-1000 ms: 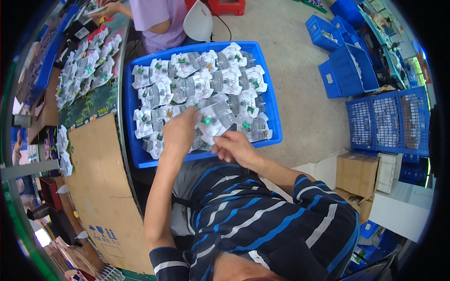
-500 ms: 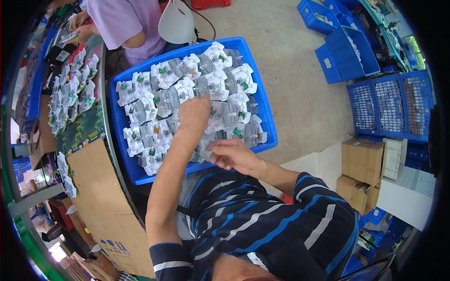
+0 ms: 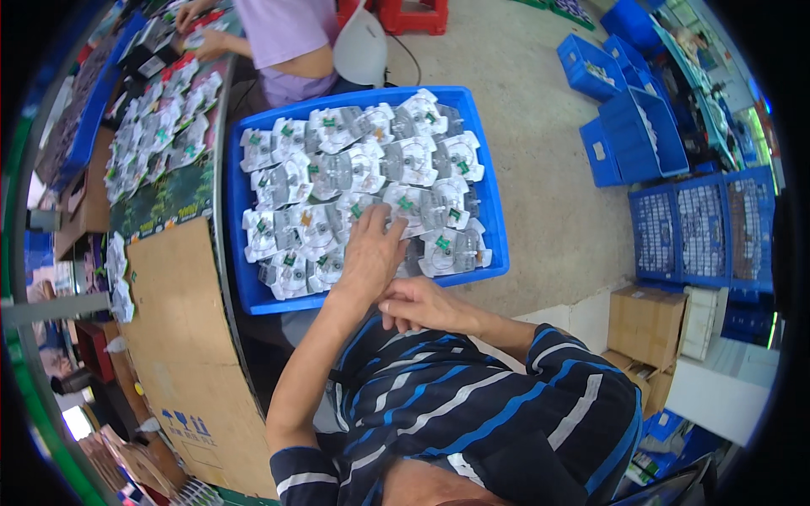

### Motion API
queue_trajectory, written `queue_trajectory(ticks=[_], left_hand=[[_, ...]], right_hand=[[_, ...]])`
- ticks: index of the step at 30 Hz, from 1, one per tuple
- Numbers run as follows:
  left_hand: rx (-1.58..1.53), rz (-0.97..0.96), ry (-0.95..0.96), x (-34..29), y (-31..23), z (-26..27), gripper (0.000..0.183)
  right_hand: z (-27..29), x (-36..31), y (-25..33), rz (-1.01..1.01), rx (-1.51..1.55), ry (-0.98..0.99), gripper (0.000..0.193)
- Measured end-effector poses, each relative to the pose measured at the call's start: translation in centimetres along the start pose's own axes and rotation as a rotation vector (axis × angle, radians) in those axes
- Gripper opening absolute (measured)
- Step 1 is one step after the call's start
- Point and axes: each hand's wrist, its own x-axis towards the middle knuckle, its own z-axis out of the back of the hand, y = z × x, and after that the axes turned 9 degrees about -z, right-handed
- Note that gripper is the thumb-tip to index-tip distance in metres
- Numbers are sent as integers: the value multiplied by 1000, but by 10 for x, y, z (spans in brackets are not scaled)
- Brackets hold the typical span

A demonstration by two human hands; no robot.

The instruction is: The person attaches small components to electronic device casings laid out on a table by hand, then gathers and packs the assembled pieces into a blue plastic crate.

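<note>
In a large blue plastic bin (image 3: 371, 293) lie rows of clear-and-white plastic parts (image 3: 413, 160), several with small green pieces and a few with orange ones. My left hand (image 3: 371, 257) reaches over the near middle of the bin. Its fingers are apart and rest on the parts; what lies beneath the palm is hidden. Close to the left wrist, at the bin's near edge, is my right hand (image 3: 429, 305). The right fingers are loosely bent and somewhat apart, and nothing shows in them.
Left of the bin, a bench carries more such parts (image 3: 169, 139) and a cardboard sheet (image 3: 181, 337). A person in a lilac shirt (image 3: 287, 34) works at the far left beside a white chair (image 3: 361, 51). Blue crates (image 3: 645, 135) and cardboard boxes (image 3: 645, 325) stand right.
My left hand has moved nearer and slightly right over the parts, its fingers spreading. My right hand has drawn back toward me, close to the left wrist. The whole view has shifted.
</note>
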Motion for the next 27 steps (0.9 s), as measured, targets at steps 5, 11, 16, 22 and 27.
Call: queue_trajectory(ticks=[5, 11, 16, 22, 27], left_hand=[[-44, 20, -208, -50, 20, 5, 42], [27, 197, -529, -135, 12, 106, 35], [152, 811, -841, -256, 57, 174, 26], [-244, 1142, -1240, -306, 141, 260, 52], [-227, 1190, -1225, -308, 192, 276, 52]], right_hand=[[-39, 14, -14, 197, -442, 41, 26], [-75, 36, 23, 123, -532, 163, 23], [-136, 117, 99, 363, -656, 288, 24], [-235, 323, 206, 776, -699, -25, 39], [-295, 463, 259, 774, -728, -168, 47]])
